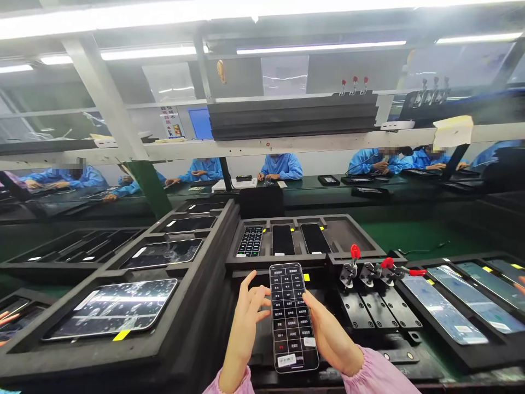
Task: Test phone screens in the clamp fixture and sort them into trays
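While the left hand [248, 312] spreads its fingers apart beside the left edge of the phone [292, 323], its contact unclear, the right hand [334, 331] grips the right edge, some of its fingers hidden. Both wrists slant inward from pink sleeves [377, 373]. The phone, screen lit, is held above the workbench [394, 232] toward its near edge, before the front edge of a black tray [348, 238]; a clamp fixture [377, 309] stands to its right.
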A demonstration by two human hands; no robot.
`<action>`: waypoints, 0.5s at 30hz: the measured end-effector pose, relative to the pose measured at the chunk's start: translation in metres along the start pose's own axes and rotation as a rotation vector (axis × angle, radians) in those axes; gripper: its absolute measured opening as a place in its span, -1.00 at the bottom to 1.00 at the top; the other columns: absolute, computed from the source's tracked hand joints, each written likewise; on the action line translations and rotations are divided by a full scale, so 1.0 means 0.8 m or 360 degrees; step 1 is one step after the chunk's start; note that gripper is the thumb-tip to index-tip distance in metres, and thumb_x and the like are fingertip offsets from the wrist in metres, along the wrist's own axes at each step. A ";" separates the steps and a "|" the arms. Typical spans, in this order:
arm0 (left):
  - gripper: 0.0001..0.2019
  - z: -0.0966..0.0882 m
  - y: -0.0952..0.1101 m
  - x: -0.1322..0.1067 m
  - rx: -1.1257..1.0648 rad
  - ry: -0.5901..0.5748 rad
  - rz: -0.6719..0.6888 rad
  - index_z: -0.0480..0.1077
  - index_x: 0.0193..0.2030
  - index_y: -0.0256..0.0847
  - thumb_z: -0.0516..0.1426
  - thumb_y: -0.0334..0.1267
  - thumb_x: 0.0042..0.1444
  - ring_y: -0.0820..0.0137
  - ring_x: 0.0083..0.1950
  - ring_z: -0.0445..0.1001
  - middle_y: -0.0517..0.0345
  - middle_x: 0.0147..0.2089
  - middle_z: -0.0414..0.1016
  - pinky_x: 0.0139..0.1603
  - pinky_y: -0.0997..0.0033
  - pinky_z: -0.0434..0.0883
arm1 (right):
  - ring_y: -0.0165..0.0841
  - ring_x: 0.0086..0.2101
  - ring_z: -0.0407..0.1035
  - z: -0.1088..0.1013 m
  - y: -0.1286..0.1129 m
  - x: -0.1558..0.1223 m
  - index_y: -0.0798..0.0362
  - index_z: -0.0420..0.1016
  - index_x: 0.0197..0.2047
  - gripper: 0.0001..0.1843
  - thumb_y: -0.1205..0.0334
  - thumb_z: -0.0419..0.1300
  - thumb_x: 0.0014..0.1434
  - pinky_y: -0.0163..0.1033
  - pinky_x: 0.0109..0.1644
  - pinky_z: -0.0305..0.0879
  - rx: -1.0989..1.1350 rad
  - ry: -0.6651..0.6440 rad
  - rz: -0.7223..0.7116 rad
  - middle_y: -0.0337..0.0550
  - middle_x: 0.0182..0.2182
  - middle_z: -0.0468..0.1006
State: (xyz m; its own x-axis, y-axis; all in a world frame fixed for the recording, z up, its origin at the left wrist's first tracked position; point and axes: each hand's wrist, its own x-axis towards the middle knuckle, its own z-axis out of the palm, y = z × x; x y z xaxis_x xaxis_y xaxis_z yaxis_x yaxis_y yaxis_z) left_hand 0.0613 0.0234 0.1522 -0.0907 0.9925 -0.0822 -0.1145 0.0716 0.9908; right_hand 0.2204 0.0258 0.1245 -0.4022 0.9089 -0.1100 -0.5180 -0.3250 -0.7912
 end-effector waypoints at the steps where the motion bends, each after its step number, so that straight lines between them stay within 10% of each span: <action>1: -0.48 0.000 -0.002 0.001 0.0006 -0.0013 0.0003 0.02 0.19 -0.07 0.02 -0.01 0.12 0.37 -0.26 0.45 0.12 -0.19 0.43 -0.17 0.29 0.39 | -0.36 -0.24 0.30 0.000 -0.002 -0.001 -0.07 0.33 0.01 -0.61 0.06 0.07 0.10 -0.22 -0.13 0.18 -0.0003 -0.0004 0.0012 -0.22 -0.14 0.44; 6: -0.54 0.005 -0.007 0.001 0.0009 -0.0004 0.0027 0.08 0.15 -0.05 0.02 -0.04 0.12 0.37 -0.24 0.45 0.17 -0.24 0.41 -0.15 0.28 0.39 | -0.47 -0.40 0.25 0.002 -0.009 -0.008 -0.06 0.33 -0.01 -0.46 0.40 0.06 -0.12 -0.34 -0.32 0.15 -0.0046 0.0006 0.0073 -0.27 -0.18 0.44; 15: -0.53 0.007 -0.022 0.001 0.0042 -0.0085 0.0113 0.15 0.12 -0.08 0.09 -0.05 0.07 0.34 -0.15 0.46 0.13 -0.12 0.44 -0.17 0.38 0.39 | -0.34 -0.16 0.29 0.000 -0.006 -0.006 -0.05 0.36 -0.01 -0.64 0.06 0.07 0.13 -0.23 -0.09 0.18 0.0001 0.0004 -0.0029 -0.21 -0.11 0.42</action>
State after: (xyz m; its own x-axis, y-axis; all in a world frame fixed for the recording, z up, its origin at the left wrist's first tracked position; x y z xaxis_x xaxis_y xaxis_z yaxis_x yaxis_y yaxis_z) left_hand 0.0687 0.0231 0.1357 -0.0446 0.9990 -0.0062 -0.0836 0.0025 0.9965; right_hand 0.2248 0.0231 0.1293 -0.3909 0.9153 -0.0969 -0.5259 -0.3085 -0.7926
